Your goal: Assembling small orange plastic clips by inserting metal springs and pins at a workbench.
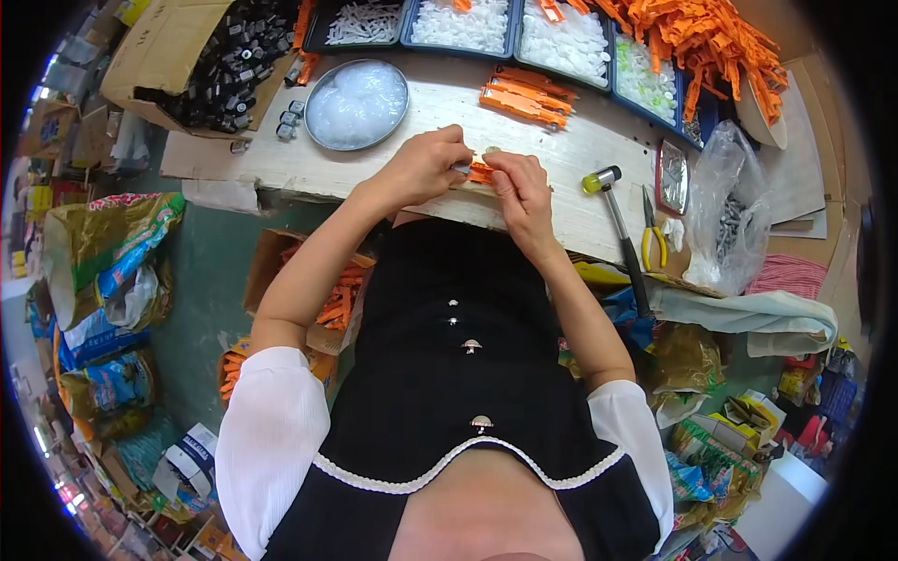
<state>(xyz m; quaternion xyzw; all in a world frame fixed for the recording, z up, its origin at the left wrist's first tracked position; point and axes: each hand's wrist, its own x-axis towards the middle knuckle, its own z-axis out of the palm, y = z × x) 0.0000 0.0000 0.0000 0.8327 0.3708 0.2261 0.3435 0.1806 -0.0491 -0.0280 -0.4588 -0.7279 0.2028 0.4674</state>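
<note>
Close to the table's near edge, my two hands meet over a long orange plastic piece [481, 173]. My right hand [526, 194] is closed round its right end, thumb and fingers hiding much of it. Fingers pinched, my left hand [423, 168] holds a small grey part [461, 169] against the left end of the orange piece; its exact kind is too small to tell. A small pale round part [493, 150] lies just beyond the fingers. Farther back, several similar orange pieces [528, 97] lie side by side on the white table [435, 82].
A round dish of whitish gel [357, 105] stands left, beside a carton [154, 70] of black parts. Dark trays [513, 42] of small white parts line the back, near an orange heap [697, 37]. A hammer [619, 224], pliers [652, 234] and a plastic bag [734, 210] lie right.
</note>
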